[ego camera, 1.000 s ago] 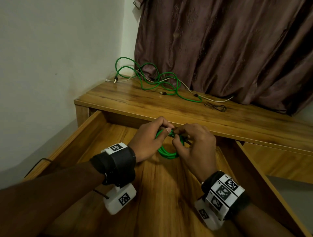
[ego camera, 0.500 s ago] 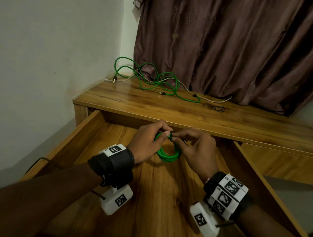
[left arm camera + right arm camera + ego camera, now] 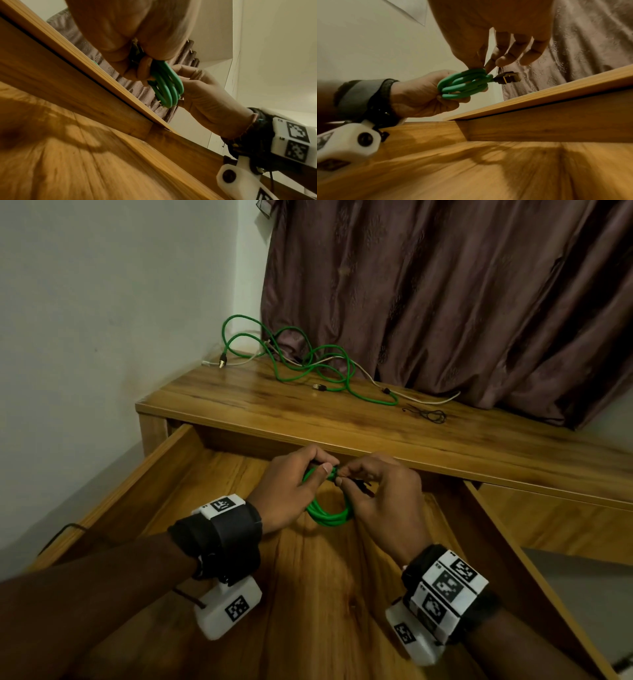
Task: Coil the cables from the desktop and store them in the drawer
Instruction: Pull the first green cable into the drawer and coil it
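Note:
A coiled green cable [image 3: 327,513] hangs above the open wooden drawer [image 3: 308,594], just in front of the desktop edge. My left hand [image 3: 291,484] grips the top of the coil [image 3: 464,85] with fingers and thumb curled round the loops [image 3: 167,86]. My right hand [image 3: 380,494] pinches the same coil at its top with thumb and forefinger. The cable's dark plug [image 3: 506,78] sticks out to the right below the right fingers. More cables lie on the desktop [image 3: 342,419] at the back: a loose green cable [image 3: 308,364], a white cable [image 3: 424,400] and a thin black cable [image 3: 428,415].
A brown curtain [image 3: 445,296] hangs behind the desk on the right. A pale wall [image 3: 102,302] borders the desk on the left. The drawer's side walls [image 3: 113,498] rise on both sides of my arms.
My right hand has shifted slightly at the top of the coil, its fingers re-pinching the wrap. The coil and left hand stay in nearly the same place above the drawer.

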`<state>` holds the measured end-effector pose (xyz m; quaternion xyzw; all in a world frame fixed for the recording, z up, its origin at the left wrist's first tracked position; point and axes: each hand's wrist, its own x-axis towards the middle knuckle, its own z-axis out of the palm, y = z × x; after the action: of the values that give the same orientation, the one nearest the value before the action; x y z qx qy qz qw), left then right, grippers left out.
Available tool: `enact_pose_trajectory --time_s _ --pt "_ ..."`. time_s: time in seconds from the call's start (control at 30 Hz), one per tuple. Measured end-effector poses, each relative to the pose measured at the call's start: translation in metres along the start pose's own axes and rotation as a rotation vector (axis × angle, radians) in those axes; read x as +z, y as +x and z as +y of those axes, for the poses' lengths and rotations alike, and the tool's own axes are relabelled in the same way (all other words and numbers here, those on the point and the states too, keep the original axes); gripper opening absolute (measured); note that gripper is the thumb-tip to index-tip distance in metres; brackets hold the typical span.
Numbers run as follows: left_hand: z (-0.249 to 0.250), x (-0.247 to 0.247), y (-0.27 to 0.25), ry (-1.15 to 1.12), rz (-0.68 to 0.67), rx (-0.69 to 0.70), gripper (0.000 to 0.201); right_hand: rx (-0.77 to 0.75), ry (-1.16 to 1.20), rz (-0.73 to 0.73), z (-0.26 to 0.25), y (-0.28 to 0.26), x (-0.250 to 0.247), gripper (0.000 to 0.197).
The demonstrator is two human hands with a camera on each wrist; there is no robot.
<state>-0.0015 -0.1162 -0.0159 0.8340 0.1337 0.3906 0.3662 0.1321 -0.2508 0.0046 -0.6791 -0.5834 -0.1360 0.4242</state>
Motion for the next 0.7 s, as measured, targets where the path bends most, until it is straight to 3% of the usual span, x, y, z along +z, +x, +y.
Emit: enact_pose_trajectory --time_s 0.2,0.37,0.43,0.5,0.6,0.7 --pt "-0.001 0.0 -0.003 0.007 0.006 -0.002 0.016 0.096 0.086 -0.074 0.004 0.0 0.002 0.004" --pt "0.004 -0.002 -0.001 0.043 0.019 0.044 0.017 0.29 0.364 -0.132 0.003 0.004 -0.003 0.004" --pt "0.005 -0.004 -0.001 0.045 0.01 0.093 0.016 0.38 0.501 -0.101 0.003 0.005 -0.005 0.015" --pt "0.004 -0.005 -0.002 0.068 -0.014 0.151 0.014 0.577 0.667 -0.075 -0.001 0.007 -0.008 0.035" --pt "0.003 -0.007 -0.004 0.125 -0.06 0.221 0.012 0.814 0.849 -0.243 -0.005 0.007 -0.014 0.046" --pt "0.002 -0.009 -0.003 0.16 -0.061 0.247 0.016 0.776 0.922 -0.401 -0.003 0.003 -0.012 0.037"
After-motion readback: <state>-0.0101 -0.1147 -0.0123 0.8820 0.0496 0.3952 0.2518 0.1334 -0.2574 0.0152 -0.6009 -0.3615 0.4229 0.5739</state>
